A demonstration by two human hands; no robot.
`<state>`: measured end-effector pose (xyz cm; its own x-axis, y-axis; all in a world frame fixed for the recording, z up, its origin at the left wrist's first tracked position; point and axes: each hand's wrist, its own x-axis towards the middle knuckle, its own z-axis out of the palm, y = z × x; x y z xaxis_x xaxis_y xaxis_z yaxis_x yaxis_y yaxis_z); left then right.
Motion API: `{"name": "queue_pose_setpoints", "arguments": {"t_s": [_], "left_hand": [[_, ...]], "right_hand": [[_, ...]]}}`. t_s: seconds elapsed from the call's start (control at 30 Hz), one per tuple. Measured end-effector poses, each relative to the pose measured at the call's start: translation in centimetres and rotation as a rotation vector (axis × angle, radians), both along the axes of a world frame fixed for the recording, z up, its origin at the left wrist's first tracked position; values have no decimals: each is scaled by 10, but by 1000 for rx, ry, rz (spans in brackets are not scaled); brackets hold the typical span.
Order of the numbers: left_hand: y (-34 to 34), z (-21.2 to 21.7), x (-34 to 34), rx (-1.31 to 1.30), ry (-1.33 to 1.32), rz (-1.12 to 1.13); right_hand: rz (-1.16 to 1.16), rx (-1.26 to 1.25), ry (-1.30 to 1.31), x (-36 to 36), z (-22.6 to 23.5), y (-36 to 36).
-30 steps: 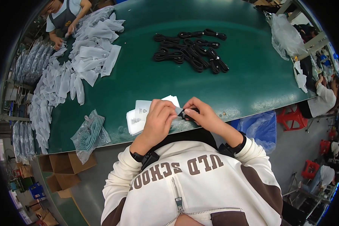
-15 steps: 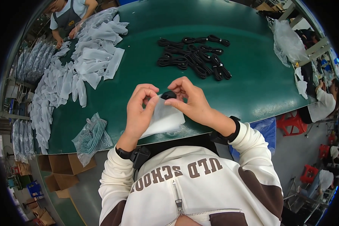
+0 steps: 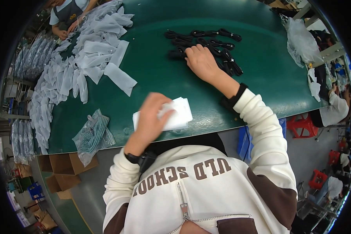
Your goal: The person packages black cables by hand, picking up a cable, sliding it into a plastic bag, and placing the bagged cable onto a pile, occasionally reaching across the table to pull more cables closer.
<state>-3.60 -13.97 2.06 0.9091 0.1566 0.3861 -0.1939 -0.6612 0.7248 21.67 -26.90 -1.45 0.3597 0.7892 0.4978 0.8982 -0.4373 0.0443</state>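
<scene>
My right hand is at the near left side of a group of coiled black cables, its fingers closed on one cable coil that shows blurred. Nearer to me, my left hand is smeared by motion over a stack of white translucent bags close to the table's front edge. Its fingertips are at the top of the stack, but whether they pinch a bag is unclear. To the left lies a large heap of frosted bags with dark cables faintly visible or hidden inside; one filled bag rests at its near right edge.
A clear bag with green striped contents overhangs the green table's front edge. Cardboard boxes stand below. A co-worker handles bags at the far left. Crumpled clear plastic hangs at the right; a red stool stands beyond.
My hands have parted from the bag they held together. That bag now lies at the heap's edge. My right hand has reached forward to the cables; my left has stayed by the white stack.
</scene>
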Motion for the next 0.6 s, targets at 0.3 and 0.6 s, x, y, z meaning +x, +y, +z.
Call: {"name": "queue_pose_setpoints", "arguments": {"t_s": [0.3, 0.6], "left_hand": [[-25, -46, -6, -45, 71, -59], [-27, -37, -7, -350, 135, 27]], "right_hand": [[171, 408, 715, -107, 42, -79], [262, 158, 571, -140, 43, -128]]}}
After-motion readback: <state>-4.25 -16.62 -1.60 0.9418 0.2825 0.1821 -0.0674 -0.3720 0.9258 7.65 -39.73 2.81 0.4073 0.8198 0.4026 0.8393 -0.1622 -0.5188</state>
